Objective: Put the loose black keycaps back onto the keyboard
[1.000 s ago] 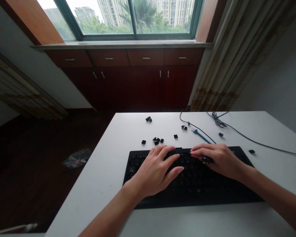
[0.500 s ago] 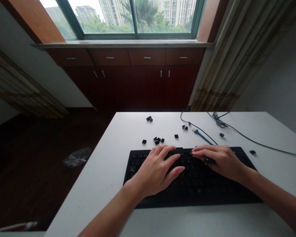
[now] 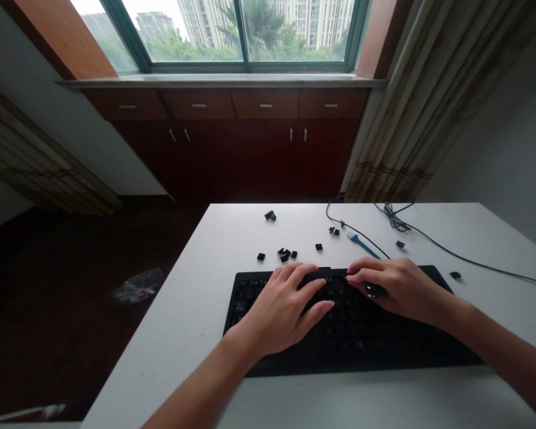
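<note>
A black keyboard (image 3: 366,357) lies flat on the white table. My left hand (image 3: 283,307) rests across its left half, palm down, with fingers spread and nothing in them. Over the upper right part of the keyboard is my right hand (image 3: 399,286). Its thumb and fingers are closed at the top row of keys, and a dark shiny object (image 3: 374,290) shows beneath them, mostly hidden. Beyond the keyboard lie loose black keycaps: one (image 3: 318,246) in the middle, another (image 3: 261,257) to the left, and a small cluster (image 3: 286,254) between them.
A slim blue brush (image 3: 364,245) lies behind my right hand, partly covered by it. A black cable (image 3: 464,256) runs to the right edge. More small black pieces (image 3: 270,215) sit farther back, and others (image 3: 455,275) at the right. Clear plastic (image 3: 138,286) lies on the floor.
My right hand has shifted and turned slightly at the top row, its knuckles a little higher, and covers more of the blue brush. The left hand stays in place.
</note>
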`<action>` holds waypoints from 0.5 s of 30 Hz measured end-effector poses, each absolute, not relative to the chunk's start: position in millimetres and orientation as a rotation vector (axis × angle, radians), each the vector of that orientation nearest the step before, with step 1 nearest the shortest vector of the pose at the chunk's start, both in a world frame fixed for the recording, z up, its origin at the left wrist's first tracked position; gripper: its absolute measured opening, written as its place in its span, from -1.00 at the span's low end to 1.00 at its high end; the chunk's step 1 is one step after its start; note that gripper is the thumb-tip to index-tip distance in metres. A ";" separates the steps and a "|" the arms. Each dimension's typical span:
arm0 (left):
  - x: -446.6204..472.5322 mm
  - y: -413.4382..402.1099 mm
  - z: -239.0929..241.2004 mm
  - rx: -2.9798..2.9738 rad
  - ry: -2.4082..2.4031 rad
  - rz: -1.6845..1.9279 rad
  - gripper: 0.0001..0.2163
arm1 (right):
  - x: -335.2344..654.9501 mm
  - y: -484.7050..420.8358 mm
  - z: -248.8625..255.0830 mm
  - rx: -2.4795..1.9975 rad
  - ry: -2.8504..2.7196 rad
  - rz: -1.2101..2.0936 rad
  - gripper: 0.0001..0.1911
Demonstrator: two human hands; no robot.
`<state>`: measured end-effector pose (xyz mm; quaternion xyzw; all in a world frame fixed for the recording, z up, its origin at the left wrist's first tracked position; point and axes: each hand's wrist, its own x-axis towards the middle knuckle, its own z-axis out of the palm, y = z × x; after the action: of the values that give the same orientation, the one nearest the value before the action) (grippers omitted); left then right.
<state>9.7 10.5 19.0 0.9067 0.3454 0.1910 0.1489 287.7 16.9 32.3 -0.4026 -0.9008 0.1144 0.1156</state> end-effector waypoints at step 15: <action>9.5 11.1 19.0 2.597 0.998 0.633 -0.67 | 224.6 24.7 45.7 -0.833 -1.267 1.101 -0.45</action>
<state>9.5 11.1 19.0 0.9009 0.3460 0.2194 0.1436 224.6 24.7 45.7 -0.3582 -0.5449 0.4734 0.5922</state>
